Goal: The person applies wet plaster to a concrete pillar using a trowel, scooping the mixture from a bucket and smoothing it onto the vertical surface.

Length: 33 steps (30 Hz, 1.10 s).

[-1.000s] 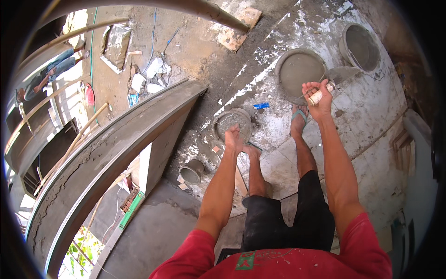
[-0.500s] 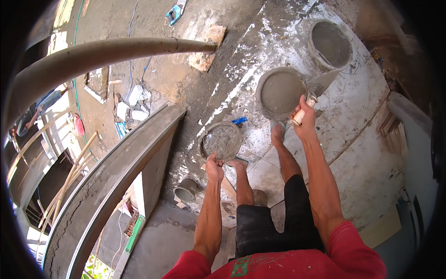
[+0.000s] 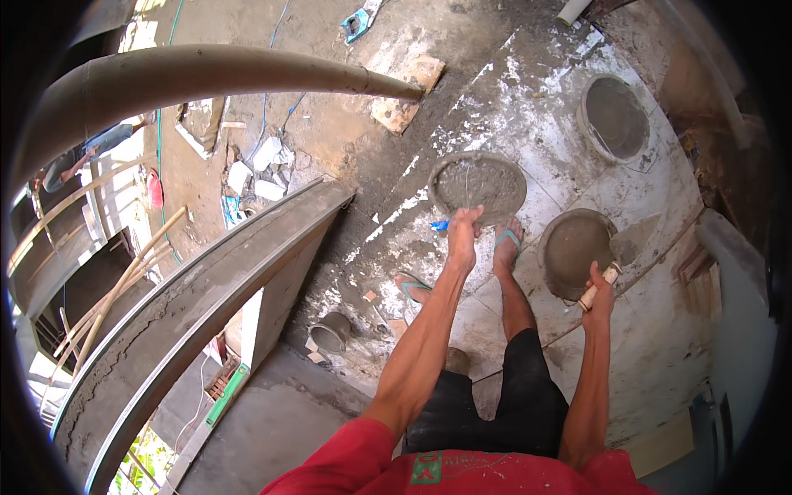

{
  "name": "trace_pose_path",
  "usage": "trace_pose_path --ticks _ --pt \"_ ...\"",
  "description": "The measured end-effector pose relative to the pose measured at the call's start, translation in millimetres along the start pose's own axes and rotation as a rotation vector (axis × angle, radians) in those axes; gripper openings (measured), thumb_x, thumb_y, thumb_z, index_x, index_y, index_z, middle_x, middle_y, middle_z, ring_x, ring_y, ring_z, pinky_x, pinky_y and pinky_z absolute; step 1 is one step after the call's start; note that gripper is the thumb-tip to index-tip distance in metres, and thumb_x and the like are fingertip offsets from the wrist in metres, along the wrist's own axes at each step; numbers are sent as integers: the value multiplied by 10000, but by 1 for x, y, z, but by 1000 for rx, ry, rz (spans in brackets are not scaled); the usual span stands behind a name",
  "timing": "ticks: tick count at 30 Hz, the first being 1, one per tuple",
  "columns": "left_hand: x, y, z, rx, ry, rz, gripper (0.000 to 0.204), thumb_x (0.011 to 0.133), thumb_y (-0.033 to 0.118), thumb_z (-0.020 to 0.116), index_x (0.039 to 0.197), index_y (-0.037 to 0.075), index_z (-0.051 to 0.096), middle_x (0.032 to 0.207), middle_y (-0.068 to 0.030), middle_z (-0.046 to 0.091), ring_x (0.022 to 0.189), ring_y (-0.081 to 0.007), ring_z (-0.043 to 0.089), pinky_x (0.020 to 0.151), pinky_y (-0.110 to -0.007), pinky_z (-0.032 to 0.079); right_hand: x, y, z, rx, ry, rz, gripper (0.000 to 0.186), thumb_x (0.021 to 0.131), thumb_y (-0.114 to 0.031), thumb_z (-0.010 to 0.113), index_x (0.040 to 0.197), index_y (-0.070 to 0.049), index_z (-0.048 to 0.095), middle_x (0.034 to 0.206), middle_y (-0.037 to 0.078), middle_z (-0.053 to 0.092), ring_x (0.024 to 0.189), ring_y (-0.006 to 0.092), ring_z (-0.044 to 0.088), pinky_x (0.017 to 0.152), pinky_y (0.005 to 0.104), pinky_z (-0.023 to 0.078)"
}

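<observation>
My left hand is closed on the near rim of a round basin of wet mortar, in front of my feet. In my right hand is the pale handle of a trowel; its grey blade points away beside a second mortar-filled basin. The fingers of that hand are close to this basin's near edge; I cannot tell if they touch it. A third mortar container, a bucket with a wire handle, stands farther off at the right.
A small grey bucket stands left of my feet. A mortar-topped low wall curves along the left, with a green spirit level beside it. A thick pole crosses the upper left. Rubble lies beyond the wall.
My left hand has carried its basin forward and right. The second basin has shifted nearer and to the right, and my right hand with the trowel has come back the same way.
</observation>
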<state>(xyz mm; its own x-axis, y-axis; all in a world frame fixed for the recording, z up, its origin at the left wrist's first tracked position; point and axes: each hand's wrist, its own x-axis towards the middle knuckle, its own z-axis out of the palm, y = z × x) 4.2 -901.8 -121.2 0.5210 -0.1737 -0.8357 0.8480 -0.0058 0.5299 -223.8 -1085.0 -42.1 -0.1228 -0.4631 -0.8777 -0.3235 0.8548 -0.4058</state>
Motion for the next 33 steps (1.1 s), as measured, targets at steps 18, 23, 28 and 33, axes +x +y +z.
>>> trace_pose_path --ticks 18,23,28,33 --pt "-11 49 19 963 -206 41 806 887 448 608 1454 -56 337 1381 -254 515 1290 -340 490 1082 -379 351 -75 18 -5 -77 -124 -67 217 858 -233 746 811 -110 574 712 -35 485 643 88 452 616 267 364" --pt "-100 38 -130 1282 -33 -91 858 844 557 594 1435 -27 379 1412 -270 467 1307 -399 461 1102 -418 337 -122 42 50 -128 -289 -55 257 849 -256 745 756 -83 578 694 -22 509 634 93 462 606 264 349" --pt "-197 -13 -277 1149 205 -265 947 809 630 613 1422 -51 376 1413 -314 432 1334 -399 421 1116 -433 317 -128 92 102 -130 -388 -77 225 851 -257 748 786 -121 580 696 -21 512 651 82 464 590 265 352" --pt "-231 -26 -333 1147 188 -492 1087 691 560 758 1482 3 263 1455 -288 362 1369 -430 341 1130 -462 311 -104 140 141 -216 -353 -77 249 848 -295 749 773 -114 594 675 -24 495 613 90 440 590 274 317"
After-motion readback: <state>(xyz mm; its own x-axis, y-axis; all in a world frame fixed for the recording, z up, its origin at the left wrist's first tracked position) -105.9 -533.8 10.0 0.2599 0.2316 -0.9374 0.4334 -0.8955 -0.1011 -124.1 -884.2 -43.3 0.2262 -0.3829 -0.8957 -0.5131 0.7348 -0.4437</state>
